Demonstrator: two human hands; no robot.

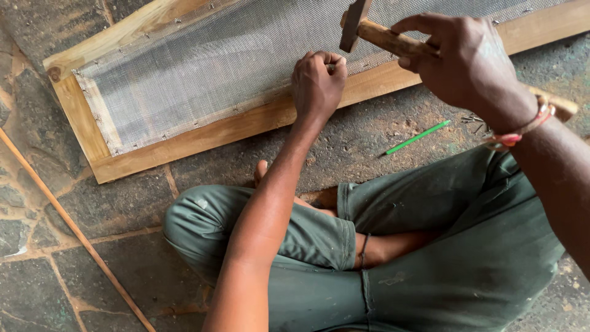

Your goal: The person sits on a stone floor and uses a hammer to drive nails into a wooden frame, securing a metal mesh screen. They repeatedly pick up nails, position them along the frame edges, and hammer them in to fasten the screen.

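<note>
Right hand point(470, 64) gripping hammer point(369, 31), head raised just above frame point(203, 132) rail; left hand point(316, 83) pinched narrow at mesh point(215, 58) edge on the rail, probably on a nail, too small to tell. Mesh already tacked along left end and near rail; stretch under hammer apparently left. Frame flat on stone floor point(110, 206), long axis rising left to right. Spare nails point(473, 120), green pencil point(418, 137) beside knee

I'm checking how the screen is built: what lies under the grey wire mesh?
The grey wire mesh lies over the pale wooden frame, overlapping its inner edges. Stone floor shows dimly through it. The left hand covers one edge spot, hiding any nail there.
</note>
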